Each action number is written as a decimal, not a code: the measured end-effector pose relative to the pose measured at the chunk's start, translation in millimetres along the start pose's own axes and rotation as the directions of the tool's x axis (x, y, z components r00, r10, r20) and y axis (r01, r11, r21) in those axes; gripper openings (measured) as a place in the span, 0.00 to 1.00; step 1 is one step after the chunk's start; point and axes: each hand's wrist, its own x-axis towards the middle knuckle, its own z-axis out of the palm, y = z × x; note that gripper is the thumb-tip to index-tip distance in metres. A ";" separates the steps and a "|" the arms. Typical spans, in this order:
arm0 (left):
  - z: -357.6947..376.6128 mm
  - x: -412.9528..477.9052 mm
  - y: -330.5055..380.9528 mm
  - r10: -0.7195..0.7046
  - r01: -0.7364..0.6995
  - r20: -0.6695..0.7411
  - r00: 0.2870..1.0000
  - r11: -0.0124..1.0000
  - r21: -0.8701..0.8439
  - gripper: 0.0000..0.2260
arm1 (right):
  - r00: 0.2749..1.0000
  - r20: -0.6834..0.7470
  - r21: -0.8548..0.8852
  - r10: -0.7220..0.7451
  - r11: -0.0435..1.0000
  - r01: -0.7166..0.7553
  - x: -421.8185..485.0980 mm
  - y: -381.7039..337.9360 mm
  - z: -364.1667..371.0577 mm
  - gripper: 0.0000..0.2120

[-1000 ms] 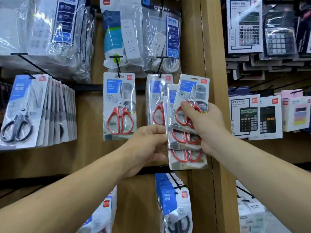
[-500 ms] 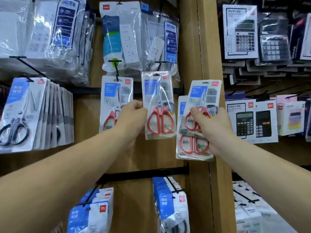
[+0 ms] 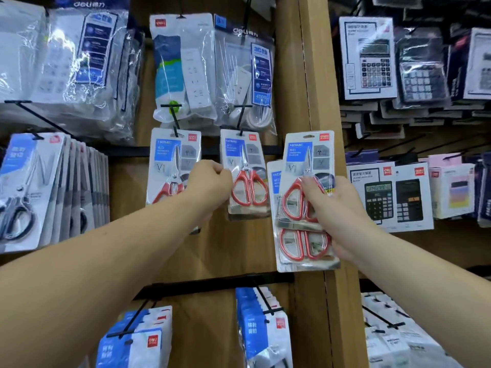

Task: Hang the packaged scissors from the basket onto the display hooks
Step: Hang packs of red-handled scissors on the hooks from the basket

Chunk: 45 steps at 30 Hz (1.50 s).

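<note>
The left hand (image 3: pixel 210 181) pinches the stiff, light hung scissors pack (image 3: pixel 245 176) at its edge; the right hand (image 3: pixel 337 208) clamps two slippery packs (image 3: pixel 303 208) by their handles part

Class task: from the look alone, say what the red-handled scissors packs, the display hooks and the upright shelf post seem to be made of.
Scissors pack in the right hand: printed card behind clear glossy plastic, which shows glare; handles look like red plastic, blades like shiny metal.
Display hook: thin black rod, probably painted metal.
Shelf post: matte wood-look board, possibly laminate.
</note>
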 end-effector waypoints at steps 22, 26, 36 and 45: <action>-4.9 -51.3 17.0 0.128 -0.103 0.141 0.982 0.979 -0.177 0.28 | 0.995 -0.078 0.111 0.067 0.992 -0.058 5.3 -7.2 38.8 0.09; -8.3 -50.9 11.1 0.185 -0.160 0.147 0.972 0.972 -0.171 0.31 | 0.989 -0.139 0.002 0.041 0.999 -0.041 8.5 3.8 26.4 0.03; -2.3 -38.1 -0.3 0.181 -0.182 -0.028 0.983 0.945 -0.271 0.25 | 0.986 -0.165 -0.009 0.018 1.000 -0.020 6.8 8.7 12.0 0.07; 6.4 -32.6 -4.7 0.105 -0.145 -0.128 0.986 0.921 -0.361 0.21 | 0.991 -0.136 -0.003 -0.005 1.000 0.005 4.2 6.9 10.1 0.07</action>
